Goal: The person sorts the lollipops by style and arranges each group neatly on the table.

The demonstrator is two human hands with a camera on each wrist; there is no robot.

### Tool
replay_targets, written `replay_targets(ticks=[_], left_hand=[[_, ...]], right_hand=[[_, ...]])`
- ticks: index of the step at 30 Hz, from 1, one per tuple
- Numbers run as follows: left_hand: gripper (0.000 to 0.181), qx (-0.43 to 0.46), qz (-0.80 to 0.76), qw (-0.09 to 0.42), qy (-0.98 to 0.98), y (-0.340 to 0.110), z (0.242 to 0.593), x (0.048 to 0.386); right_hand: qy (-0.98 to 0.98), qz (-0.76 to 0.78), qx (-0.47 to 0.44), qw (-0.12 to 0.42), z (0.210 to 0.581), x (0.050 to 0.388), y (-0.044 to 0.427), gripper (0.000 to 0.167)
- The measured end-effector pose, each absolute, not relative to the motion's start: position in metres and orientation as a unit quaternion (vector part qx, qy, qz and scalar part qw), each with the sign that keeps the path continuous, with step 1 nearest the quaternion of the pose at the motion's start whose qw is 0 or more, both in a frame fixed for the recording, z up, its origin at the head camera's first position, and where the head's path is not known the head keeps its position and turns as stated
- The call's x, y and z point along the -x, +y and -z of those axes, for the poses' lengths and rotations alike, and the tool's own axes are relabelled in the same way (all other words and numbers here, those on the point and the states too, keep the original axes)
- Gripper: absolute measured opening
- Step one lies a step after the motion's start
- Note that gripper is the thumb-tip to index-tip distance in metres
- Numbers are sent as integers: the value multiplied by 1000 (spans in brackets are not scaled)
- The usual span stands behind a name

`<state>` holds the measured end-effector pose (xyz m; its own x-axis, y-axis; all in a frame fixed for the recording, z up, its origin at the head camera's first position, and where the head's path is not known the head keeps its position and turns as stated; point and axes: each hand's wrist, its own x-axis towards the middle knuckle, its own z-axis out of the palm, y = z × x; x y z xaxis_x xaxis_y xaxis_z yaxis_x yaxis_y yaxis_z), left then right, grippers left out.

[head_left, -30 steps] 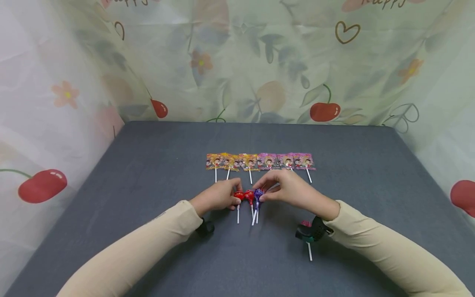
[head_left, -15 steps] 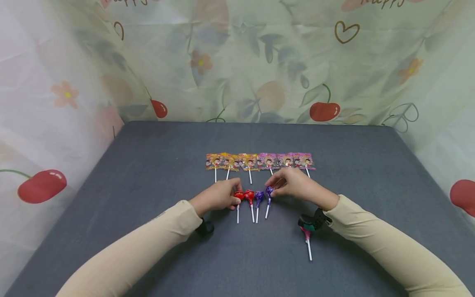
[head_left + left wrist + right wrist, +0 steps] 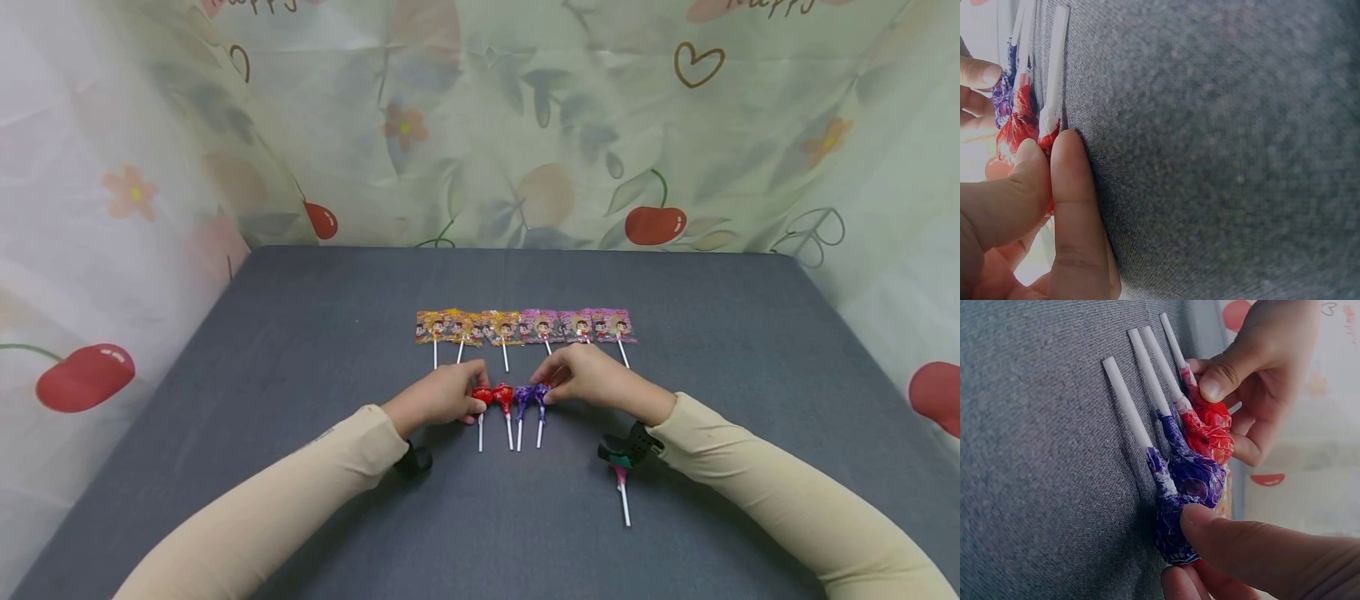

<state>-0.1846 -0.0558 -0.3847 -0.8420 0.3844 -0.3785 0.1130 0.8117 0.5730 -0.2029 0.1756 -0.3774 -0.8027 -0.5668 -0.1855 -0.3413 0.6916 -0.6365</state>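
Side by side on the dark cloth lie two red lollipops and two purple lollipops, their white sticks toward the person. My left hand point(image 3: 448, 393) pinches the leftmost red lollipop point(image 3: 482, 395) by its head. Beside it lies the other red lollipop point(image 3: 504, 397), then the inner purple lollipop point(image 3: 522, 398). The outer purple lollipop point(image 3: 1172, 528) is between the thumb and fingers of my right hand point(image 3: 596, 379). In the right wrist view the two purple heads touch or nearly touch. A pink lollipop point(image 3: 621, 479) lies partly hidden under the right wrist camera.
Behind the hands runs a row of flat-wrapped lollipops, orange-yellow packets point(image 3: 465, 327) on the left and pink-purple packets point(image 3: 576, 324) on the right. The dark cloth-covered table point(image 3: 337, 308) ends at a patterned curtain point(image 3: 487, 125).
My right hand first moves right with the outer purple lollipop, away from the inner one, then sets it back close beside it, now aligned in the row. The left hand stays put.
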Motion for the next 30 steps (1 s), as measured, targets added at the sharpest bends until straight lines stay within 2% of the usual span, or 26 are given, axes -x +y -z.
replay_targets(ticks=[21,30], left_hand=[[16,-130,-273,244,921,-55,385,185],[17,-126,-272,248,921,-55,386,185]], right_hand=[[902,298,245,194,375,202,174,23],[899,325,234,177,366,197,182,29]])
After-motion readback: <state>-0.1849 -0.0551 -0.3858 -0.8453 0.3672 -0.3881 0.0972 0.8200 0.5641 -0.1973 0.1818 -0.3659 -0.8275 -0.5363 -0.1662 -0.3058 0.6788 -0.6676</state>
